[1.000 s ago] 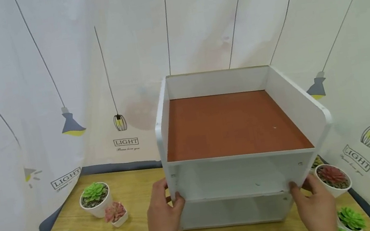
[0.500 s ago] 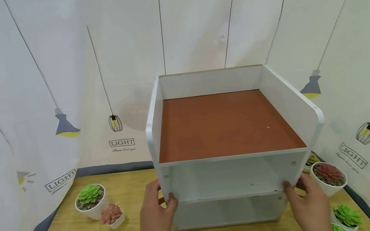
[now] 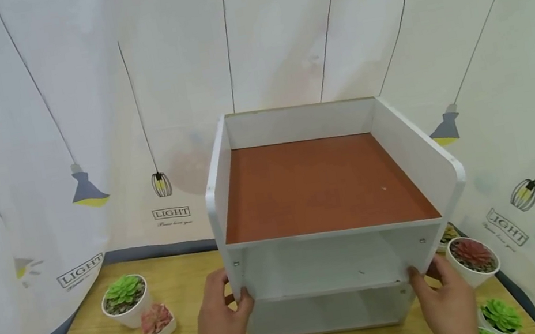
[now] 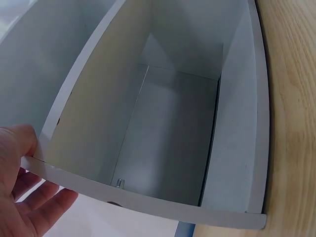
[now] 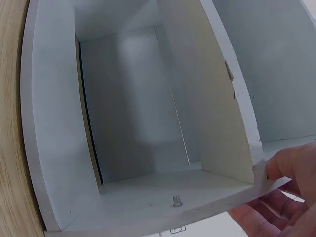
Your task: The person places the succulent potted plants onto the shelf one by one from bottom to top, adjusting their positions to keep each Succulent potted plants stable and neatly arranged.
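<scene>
On the wooden counter (image 3: 183,268), brown-topped white shelf unit (image 3: 328,183) stands upright. Left hand (image 3: 223,323) and right hand (image 3: 446,299): each grip closed, pinching it at opposite sides. Potted succulents (image 3: 126,303) left and right.

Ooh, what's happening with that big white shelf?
A person is holding the white shelf by its two side walls. The left hand grips the left one and the right hand grips the right one, with the thumbs at the front. The shelf is upright and seems to rest on the wooden table, its brown top facing up. Small potted plants sit on the table on both sides of it.
</scene>
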The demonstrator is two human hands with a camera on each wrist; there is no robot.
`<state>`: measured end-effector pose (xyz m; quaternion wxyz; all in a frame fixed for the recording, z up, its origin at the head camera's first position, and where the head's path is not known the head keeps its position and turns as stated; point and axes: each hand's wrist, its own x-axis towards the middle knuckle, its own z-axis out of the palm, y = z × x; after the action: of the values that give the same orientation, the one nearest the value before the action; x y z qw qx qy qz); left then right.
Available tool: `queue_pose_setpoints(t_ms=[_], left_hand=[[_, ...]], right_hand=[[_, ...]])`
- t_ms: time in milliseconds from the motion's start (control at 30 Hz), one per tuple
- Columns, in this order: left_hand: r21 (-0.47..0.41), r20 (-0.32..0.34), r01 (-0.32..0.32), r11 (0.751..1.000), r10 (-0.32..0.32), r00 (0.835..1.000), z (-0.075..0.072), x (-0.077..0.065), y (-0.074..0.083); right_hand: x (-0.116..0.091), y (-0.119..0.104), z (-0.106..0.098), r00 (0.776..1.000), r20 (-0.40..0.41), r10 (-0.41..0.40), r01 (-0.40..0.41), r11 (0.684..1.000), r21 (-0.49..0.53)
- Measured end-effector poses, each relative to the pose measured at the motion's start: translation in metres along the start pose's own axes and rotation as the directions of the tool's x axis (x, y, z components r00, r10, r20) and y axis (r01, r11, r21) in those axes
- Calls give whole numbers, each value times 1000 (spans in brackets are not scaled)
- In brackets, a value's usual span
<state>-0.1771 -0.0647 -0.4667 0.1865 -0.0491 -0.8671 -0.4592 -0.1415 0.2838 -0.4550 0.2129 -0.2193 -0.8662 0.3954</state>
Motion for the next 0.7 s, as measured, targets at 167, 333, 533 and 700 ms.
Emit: queue_pose_setpoints(t_ms=[167, 333, 533, 700], left_hand=[[8, -4, -5, 1000, 5, 1000, -1, -1, 1], [9, 2, 22, 1000, -22, 1000, -3, -2, 1], [2, -27, 42, 999, -42, 999, -5, -4, -1], [-9, -15, 39, 999, -40, 999, -6, -3, -2]], right_hand=[[-2, -2, 1, 999, -39, -30, 30, 999, 16], [-3, -3, 1, 1000, -23, -10, 10, 1000, 24], [-3, -5, 3, 999, 9, -35, 35, 999, 29], [-4, -6, 3, 999, 11, -42, 42, 998, 41]])
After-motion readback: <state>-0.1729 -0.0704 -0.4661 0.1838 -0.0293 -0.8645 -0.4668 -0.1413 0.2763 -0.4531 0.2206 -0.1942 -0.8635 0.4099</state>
